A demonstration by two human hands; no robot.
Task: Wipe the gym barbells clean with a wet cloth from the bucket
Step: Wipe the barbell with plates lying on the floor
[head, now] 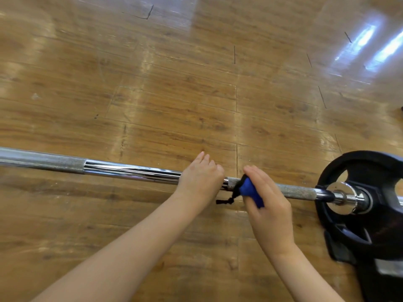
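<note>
Your left hand (201, 177) grips the bar (130, 170) and your right hand (269, 199) holds the blue cloth (250, 191) against it, so the bar could roll if you rub hard.

Floor (165, 88) is laid in brown wood-grain planks, glossy finish, seams visible between boards. Short dark scuffs and scratch lines are scattered across it, mostly toward the upper middle and right. Bright bluish-white reflections (375, 44) are seen at the upper right; softer pale streaks of glare are spread over the centre and left. A dark shadow band is cast on the planks lower down. No walls or furniture are framed.
</note>
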